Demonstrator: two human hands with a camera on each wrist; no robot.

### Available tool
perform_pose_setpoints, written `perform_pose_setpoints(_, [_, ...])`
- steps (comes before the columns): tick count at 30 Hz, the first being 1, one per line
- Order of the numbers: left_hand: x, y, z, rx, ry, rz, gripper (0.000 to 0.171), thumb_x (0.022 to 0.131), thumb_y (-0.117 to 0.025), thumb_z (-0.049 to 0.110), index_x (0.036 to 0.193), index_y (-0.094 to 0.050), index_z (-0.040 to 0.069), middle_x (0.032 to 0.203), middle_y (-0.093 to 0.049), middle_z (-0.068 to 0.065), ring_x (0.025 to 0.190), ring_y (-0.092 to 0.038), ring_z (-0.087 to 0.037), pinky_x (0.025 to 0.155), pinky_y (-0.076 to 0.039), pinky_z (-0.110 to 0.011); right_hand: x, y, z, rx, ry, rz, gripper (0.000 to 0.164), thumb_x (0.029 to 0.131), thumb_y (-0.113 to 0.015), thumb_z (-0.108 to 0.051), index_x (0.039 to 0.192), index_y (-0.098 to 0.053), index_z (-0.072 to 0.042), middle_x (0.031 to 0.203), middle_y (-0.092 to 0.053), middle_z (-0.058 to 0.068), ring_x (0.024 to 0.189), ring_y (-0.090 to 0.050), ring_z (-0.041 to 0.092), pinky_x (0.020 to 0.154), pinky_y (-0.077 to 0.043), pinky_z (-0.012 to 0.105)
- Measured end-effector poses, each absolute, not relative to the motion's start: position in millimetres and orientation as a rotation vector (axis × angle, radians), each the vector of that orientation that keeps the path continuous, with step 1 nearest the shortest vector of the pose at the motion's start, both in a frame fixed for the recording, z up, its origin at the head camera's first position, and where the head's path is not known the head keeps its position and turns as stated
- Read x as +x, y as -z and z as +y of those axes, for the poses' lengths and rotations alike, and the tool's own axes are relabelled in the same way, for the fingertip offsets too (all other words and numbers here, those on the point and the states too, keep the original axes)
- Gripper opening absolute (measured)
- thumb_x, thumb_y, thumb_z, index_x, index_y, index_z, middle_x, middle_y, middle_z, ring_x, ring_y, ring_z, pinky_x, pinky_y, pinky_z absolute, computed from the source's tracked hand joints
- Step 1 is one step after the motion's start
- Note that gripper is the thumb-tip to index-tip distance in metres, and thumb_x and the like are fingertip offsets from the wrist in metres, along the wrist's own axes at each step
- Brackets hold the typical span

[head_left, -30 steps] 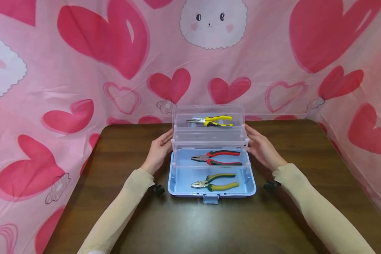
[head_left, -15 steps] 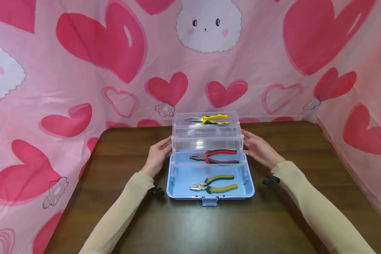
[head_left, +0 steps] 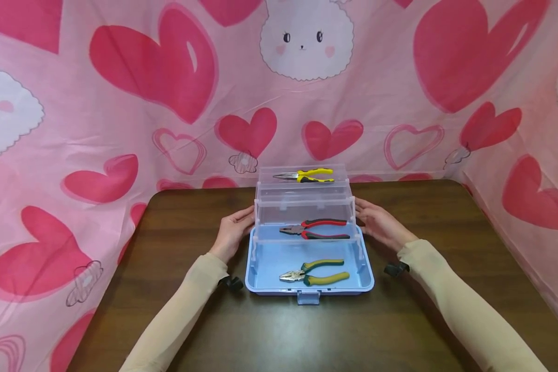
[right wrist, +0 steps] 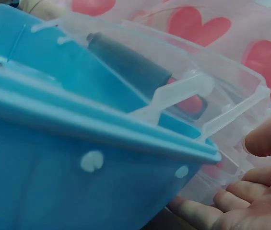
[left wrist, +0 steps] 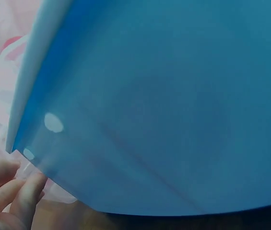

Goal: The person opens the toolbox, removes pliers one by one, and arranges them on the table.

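A light blue toolbox (head_left: 269,266) stands with its clear stepped trays (head_left: 304,212) raised at the back. Combination pliers with green-yellow handles (head_left: 325,279) lie in the blue base. Pliers with red-black handles (head_left: 324,223) show behind the front tray wall. Long-nose pliers with yellow-black handles (head_left: 313,173) lie in the top tray. My left hand (head_left: 231,232) is at the back left corner, its fingertips partly hidden behind the box. My right hand (head_left: 382,225) is at the back right corner; in the right wrist view its thumb (right wrist: 268,136) stands apart from the clear plastic.
A dark wooden table (head_left: 279,336) carries the toolbox. Pink cloth with hearts (head_left: 139,67) hangs behind and beside the table. The box's latch (head_left: 308,298) hangs at its front edge. White hinge pegs (right wrist: 92,161) show on the blue side wall.
The clear trays have swung back and lower, away from me, with both hands following at the sides. The head view has shifted slightly. All the pliers stay in their compartments.
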State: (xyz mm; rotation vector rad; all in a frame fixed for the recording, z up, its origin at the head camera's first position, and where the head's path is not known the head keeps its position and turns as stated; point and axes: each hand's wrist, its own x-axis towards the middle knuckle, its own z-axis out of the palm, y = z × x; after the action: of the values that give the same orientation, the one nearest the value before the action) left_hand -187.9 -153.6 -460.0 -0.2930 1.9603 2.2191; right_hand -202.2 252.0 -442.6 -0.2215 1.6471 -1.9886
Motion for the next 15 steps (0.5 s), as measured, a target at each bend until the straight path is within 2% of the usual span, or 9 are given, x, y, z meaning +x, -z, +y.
perform_pose_setpoints(2, [-187,460,-155,-0.294,-2.209,1.961,0.044,0.100,-0.071,0.012,0.143,-0.063,0.007,0.140,-0.065,-0.015,0.105,-0.074,-0.011,0.090,-0.058,-0.027,-201,443,252,-0.216,1.980,1.667,0.066,0.107,-0.027,-0.002,0.166,0.002,-0.003,0.174,-0.001,0.018,0.158,-0.007,0.041,0.105,-0.049,0.033])
perform_pose_setpoints(4, [-187,460,-156,-0.294,-2.213,1.951,0.044,0.100,-0.071,0.013,0.143,-0.063,0.007,0.140,-0.065,-0.015,0.107,-0.074,-0.013,0.090,-0.058,-0.027,-199,444,251,-0.215,1.987,1.672,0.066,0.107,-0.027,-0.003,0.166,0.002,-0.003,0.174,0.000,0.018,0.158,-0.007,0.041,0.112,-0.046,0.039])
perform_pose_setpoints(8, [-184,460,-158,-0.286,-2.228,1.927,0.044,0.100,-0.070,0.012,0.143,-0.063,0.005,0.140,-0.065,-0.016,0.110,-0.073,-0.014,0.091,-0.058,-0.028,-196,444,249,-0.196,1.975,1.723,0.066,0.108,-0.032,-0.007,0.166,-0.001,-0.004,0.174,-0.003,0.018,0.158,-0.008,0.041,0.124,-0.022,0.060])
perform_pose_setpoints(10, [-181,459,-159,-0.290,-2.227,1.927,0.043,0.100,-0.070,0.012,0.142,-0.063,0.003,0.138,-0.066,-0.016,0.108,-0.074,-0.014,0.092,-0.058,-0.028,-193,445,248,-0.185,1.955,1.765,0.066,0.110,-0.035,-0.010,0.166,-0.003,-0.004,0.174,-0.006,0.018,0.158,-0.010,0.042,0.124,-0.016,0.064])
perform_pose_setpoints(12, [-177,458,-161,-0.286,-2.215,1.937,0.042,0.100,-0.071,0.012,0.140,-0.064,0.002,0.136,-0.067,-0.017,0.106,-0.074,-0.014,0.093,-0.057,-0.028,-189,444,249,-0.176,1.923,1.829,0.065,0.111,-0.039,-0.015,0.166,-0.006,-0.004,0.173,-0.010,0.018,0.157,-0.015,0.042,0.124,-0.017,0.064])
perform_pose_setpoints(15, [-169,456,-165,-0.270,-2.182,1.963,0.040,0.099,-0.073,0.013,0.137,-0.066,0.001,0.133,-0.069,-0.017,0.105,-0.074,-0.015,0.094,-0.057,-0.029,-183,441,252,-0.144,1.856,1.936,0.065,0.112,-0.044,-0.024,0.166,-0.014,-0.005,0.172,-0.019,0.018,0.155,-0.024,0.041,0.122,-0.026,0.060])
